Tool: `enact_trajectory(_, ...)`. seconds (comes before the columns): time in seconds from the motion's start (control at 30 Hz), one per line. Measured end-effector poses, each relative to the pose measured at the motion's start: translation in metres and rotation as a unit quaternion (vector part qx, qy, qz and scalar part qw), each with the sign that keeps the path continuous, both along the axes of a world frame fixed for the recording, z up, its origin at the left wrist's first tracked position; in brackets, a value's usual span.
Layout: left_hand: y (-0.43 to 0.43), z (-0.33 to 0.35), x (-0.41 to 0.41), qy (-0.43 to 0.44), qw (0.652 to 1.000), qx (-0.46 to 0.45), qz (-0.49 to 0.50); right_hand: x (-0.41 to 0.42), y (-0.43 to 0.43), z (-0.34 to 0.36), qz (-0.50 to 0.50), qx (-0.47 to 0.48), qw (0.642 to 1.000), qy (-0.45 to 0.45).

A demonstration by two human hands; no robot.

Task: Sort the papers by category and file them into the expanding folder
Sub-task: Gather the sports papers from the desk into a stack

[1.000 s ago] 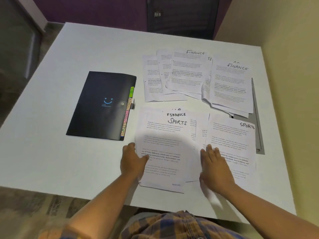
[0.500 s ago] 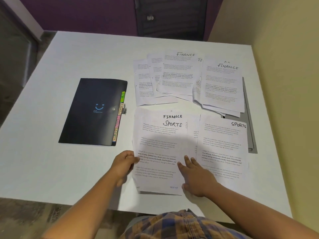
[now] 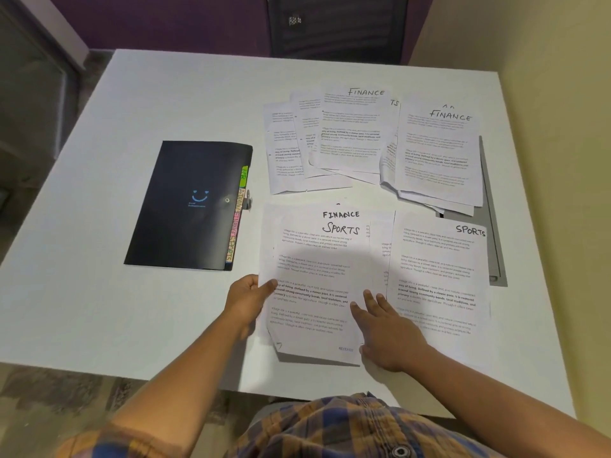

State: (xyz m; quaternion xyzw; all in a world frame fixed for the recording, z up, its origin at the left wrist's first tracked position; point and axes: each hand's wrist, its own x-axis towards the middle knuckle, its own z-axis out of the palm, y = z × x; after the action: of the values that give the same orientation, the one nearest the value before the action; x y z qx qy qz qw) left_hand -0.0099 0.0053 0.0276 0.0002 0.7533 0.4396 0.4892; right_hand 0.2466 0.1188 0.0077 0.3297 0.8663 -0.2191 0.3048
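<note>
Our hands frame the near stack of papers (image 3: 314, 259) by the table's front edge.
Our left hand (image 3: 249, 300) pinches the stack's left edge, thumb on top. Our right hand (image 3: 388, 332) lies flat, fingers straight, on its lower right part. We read SPORTS on the top sheet and FINANCE on one beneath. Another SPORTS sheet (image 3: 436, 276) lies just to the right, and FINANCE-headed sheets (image 3: 350, 133) fan out toward the far right corner. The black expanding folder (image 3: 191, 206) lies closed on the white table (image 3: 99, 292), just left of the stack, not touching.
</note>
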Motion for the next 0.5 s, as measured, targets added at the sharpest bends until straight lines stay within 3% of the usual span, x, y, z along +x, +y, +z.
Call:
enact_trajectory(0.27, -0.022, -0.023, -0.007, 0.151, 0.979, -0.085, -0.106, -0.001, -0.002, 0.002, 0.002, 0.000, 1.000, -0.006)
enact_trajectory(0.4, -0.024, -0.019, 0.011, 0.327, 0.921, -0.129, -0.169, -0.002, -0.001, 0.003, 0.003, -0.005, 1.000, -0.007)
enact_trajectory(0.5, -0.024, -0.015, 0.021, 0.350, 0.890, -0.183, -0.228, -0.002, -0.001, 0.003, 0.002, -0.006, 1.000, -0.008)
